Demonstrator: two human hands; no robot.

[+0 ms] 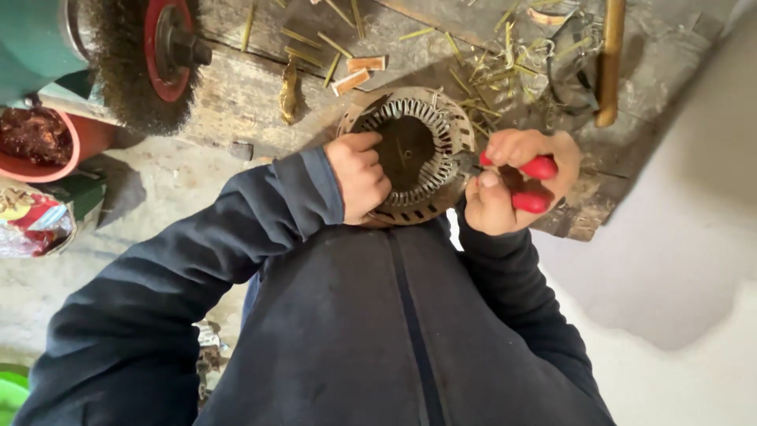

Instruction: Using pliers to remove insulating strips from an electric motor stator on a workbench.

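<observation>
I see the stator (410,154) lying flat at the near edge of the bench (236,99), close against my body, so both hands can reach it without stretching. My left hand (359,175) is curled over the stator's left rim, thumb on top, gripping it; I judge this keeps the ring from turning. My right hand (516,185) sits just right of the stator, closed around the red handles of the pliers (528,177), whose dark nose points inward and touches the right rim. The stator is a round, rusty-brown ring with pale slotted teeth around a dark open centre. Beyond the stator, yellow sticks (481,67) lie scattered on the bench; far to its left stands a wire wheel (138,55)
</observation>
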